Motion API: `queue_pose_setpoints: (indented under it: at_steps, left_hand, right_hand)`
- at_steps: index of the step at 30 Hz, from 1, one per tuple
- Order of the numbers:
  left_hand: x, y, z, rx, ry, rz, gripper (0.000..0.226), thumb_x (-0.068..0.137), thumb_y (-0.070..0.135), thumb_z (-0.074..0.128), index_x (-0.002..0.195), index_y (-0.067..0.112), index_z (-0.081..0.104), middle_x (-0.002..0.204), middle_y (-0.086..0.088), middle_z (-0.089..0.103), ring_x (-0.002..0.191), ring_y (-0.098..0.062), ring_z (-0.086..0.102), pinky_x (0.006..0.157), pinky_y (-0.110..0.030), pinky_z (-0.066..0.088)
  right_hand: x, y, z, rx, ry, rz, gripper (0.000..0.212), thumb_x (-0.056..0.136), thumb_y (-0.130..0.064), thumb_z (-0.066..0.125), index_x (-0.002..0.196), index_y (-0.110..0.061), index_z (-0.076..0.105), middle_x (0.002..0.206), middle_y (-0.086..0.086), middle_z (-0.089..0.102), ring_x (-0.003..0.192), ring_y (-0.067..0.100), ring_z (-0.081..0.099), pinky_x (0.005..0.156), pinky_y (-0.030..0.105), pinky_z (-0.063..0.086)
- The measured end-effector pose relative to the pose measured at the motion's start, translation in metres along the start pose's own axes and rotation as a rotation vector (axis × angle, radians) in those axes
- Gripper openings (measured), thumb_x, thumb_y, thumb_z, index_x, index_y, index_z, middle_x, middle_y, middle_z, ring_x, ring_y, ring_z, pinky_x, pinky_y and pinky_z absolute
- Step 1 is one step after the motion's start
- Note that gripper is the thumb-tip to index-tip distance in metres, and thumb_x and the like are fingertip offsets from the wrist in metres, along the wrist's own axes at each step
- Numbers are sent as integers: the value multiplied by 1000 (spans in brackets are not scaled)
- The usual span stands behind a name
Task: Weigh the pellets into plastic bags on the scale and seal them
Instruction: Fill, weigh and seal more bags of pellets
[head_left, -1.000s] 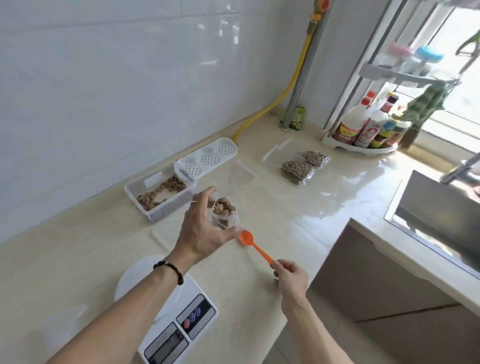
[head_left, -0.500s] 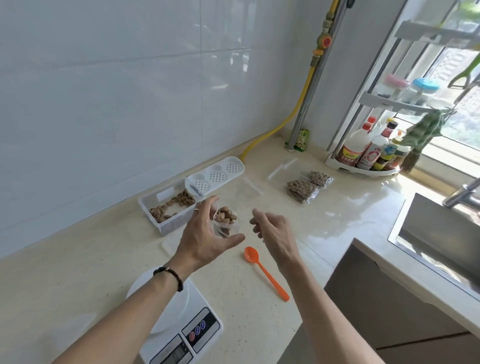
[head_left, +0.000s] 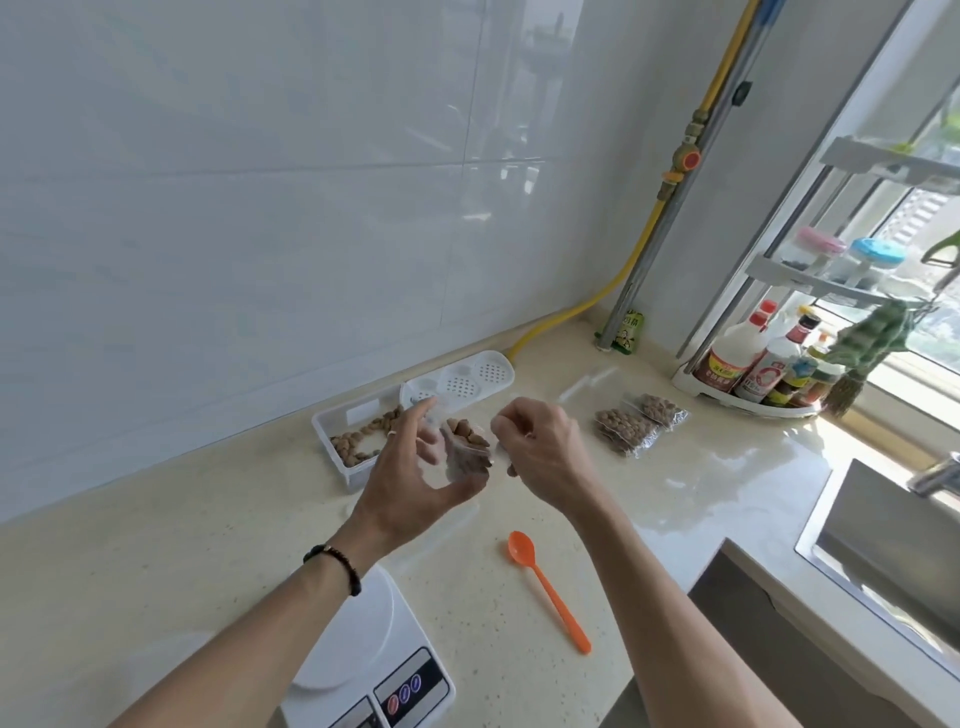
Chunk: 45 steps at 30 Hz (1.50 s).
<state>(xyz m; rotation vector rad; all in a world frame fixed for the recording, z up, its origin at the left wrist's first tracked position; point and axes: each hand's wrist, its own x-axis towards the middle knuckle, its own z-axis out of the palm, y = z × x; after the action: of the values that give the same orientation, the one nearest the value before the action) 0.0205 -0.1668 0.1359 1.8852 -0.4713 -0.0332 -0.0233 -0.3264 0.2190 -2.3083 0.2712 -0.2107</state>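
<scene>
Beige counter (head_left: 208, 519), pellet bag (head_left: 466, 449) pinched between left hand (head_left: 415, 473), right hand (head_left: 540, 449) fingers

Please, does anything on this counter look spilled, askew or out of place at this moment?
Nothing stands out. No pellets lie loose on the counter. Both hands hold the small bag of pellets in the air, the orange spoon lies flat, and two filled bags rest beside each other.

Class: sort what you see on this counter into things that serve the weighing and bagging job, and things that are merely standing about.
Job: bag of pellets held by left hand and right hand; pellet tray; scale; orange spoon; filled bags.

Standing about: sauce bottles; corner rack; sink; yellow hose.
</scene>
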Motion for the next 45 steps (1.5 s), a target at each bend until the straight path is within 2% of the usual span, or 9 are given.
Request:
queue_pose_setpoints:
  at_steps: [7,12,21,29,32,35,39,42,45]
  left_hand:
    - [-7,-12,-18,-117,-124,-147,55,76,40,57,129,29,42,95,3,58,96,-15,57,85,-31,45]
    - [-19,-35,-35,7,-204,-238,7,90,21,54,92,23,60,86,1,64,86,-17,62,86,-40,53]
    - [-50,-87,-68,202,-77,-354,15,85,14,69,72,21,66,69,4,67,60,-3,58,59,-21,49]
    - [-64,-129,-58,325,-37,-435,4,84,18,71,82,19,68,80,7,68,77,-9,64,69,-22,50]
    - [-70,-140,-57,494,-52,-356,16,86,19,67,102,18,67,99,6,64,94,-12,60,81,-26,49]
    - [-84,-139,-61,645,-30,-230,34,91,28,60,119,11,63,115,-2,59,108,-19,54,90,-31,47]
    - [-117,-135,-66,832,-12,-90,51,94,42,36,124,8,60,118,-9,62,113,-29,56,94,-42,48]
    - [-147,-143,-70,980,-85,-98,57,98,46,28,139,11,45,139,-9,52,138,-29,37,115,-48,26]
    - [-167,-152,-76,1045,-159,-131,67,100,54,14,149,13,32,152,-9,37,146,-27,21,118,-49,13]
  right_hand:
    - [-1,-13,6,65,-43,-63,18,95,-13,50,80,-9,58,77,0,69,71,28,67,64,44,55]
    - [0,-9,10,195,-56,-36,18,100,-11,45,87,-7,57,79,6,72,60,14,65,51,27,49]
    - [-7,68,69,385,-140,376,16,96,-11,56,83,-7,65,70,9,68,56,16,62,53,25,48]
    - [-10,117,123,249,-248,523,19,94,-12,55,85,-1,67,73,9,69,60,16,62,55,26,49]
    - [-6,122,131,17,-213,426,22,89,-12,48,89,3,64,72,3,61,65,19,54,58,25,41]
    - [-7,115,138,-152,-128,290,22,94,-20,48,106,-13,66,97,4,69,91,24,63,74,31,49]
    - [-23,98,161,-277,-102,-43,31,98,-27,52,123,-11,59,121,8,62,111,28,52,90,41,42]
    - [-40,84,174,-452,-140,-264,43,98,-39,44,131,-14,55,138,8,54,128,29,45,100,44,37]
    - [-52,77,182,-577,-227,-393,62,96,-50,22,142,-16,45,154,9,39,144,29,30,113,48,28]
